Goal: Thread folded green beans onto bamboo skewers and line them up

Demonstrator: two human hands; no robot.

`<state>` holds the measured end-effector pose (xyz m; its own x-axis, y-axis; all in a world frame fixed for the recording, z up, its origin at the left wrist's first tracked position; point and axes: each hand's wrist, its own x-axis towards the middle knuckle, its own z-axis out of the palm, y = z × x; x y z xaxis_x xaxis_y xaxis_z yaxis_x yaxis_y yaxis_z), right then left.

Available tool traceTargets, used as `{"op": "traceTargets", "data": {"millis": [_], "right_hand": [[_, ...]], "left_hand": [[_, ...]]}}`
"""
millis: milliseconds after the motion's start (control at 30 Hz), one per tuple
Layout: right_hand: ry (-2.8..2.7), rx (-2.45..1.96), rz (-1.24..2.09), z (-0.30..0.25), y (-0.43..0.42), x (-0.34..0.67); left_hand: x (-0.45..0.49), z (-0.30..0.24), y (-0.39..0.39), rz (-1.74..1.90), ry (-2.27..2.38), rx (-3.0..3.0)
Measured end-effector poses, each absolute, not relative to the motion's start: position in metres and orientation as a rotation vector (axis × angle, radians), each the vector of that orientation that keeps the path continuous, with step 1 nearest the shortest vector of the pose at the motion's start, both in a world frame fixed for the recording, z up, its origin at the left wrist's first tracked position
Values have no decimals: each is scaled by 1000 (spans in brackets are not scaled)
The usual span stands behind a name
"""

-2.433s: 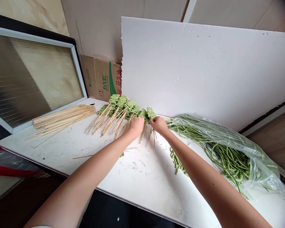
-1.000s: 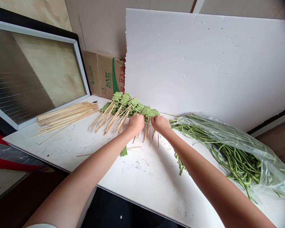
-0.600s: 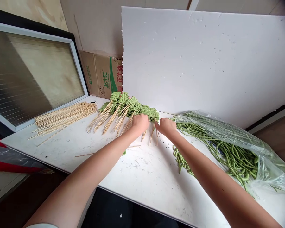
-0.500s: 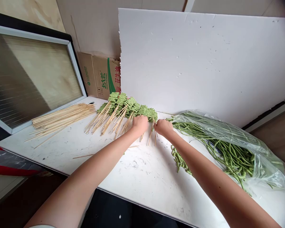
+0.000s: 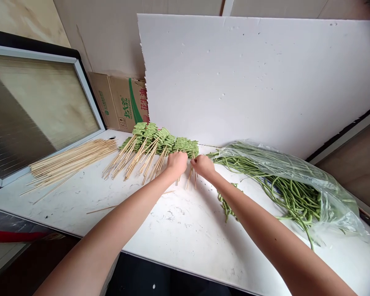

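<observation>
The green bean skewers (image 5: 160,142), flat pads of folded green bean threaded on thin pale bamboo sticks, lie in an overlapping row at the back of the white marbled tabletop (image 5: 179,222). The row runs from the hands off toward ten o'clock. Each skewer has its green head at about one o'clock and its bare stick end at about seven, though the ones nearest the hands lie closer to twelve-to-six.

Both hands are on the right-hand end of that row, side by side and almost touching. The left hand (image 5: 176,162) sits on the row itself, the nearer of the two to the bulk of the skewers. The right hand (image 5: 202,164) is at the very last ones. Both are curled, knuckles up, fingers folded down over the sticks, and a few stick ends poke out beneath them toward six o'clock. Just which sticks each one pinches, I can't tell; the backs of the hands hide the fingertips.

At four o'clock from the right hand, beside its forearm, lies a short bundle of cut green beans (image 5: 226,203). At three o'clock is a clear plastic bag of long green beans (image 5: 283,181). Well off at nine o'clock is a loose heap of bare bamboo sticks (image 5: 70,160). Behind it all leans a white foam board (image 5: 249,78).
</observation>
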<state>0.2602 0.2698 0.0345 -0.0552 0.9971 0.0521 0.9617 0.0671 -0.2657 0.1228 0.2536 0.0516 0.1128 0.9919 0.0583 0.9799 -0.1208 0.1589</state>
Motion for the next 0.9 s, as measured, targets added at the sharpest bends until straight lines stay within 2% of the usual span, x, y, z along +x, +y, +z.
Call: {"op": "traceTargets", "data": {"millis": [300,700,900], "right_hand": [[-2132,-1974,289,33,270,262],[-2216,-2166,74,46,276,255],[-2193,-2249,373,45,286,255]], "left_hand": [[120,43,254,261,2096,2322],[112,54,242,279,2146,2245],[116,52,246,335,2133,2240]]}}
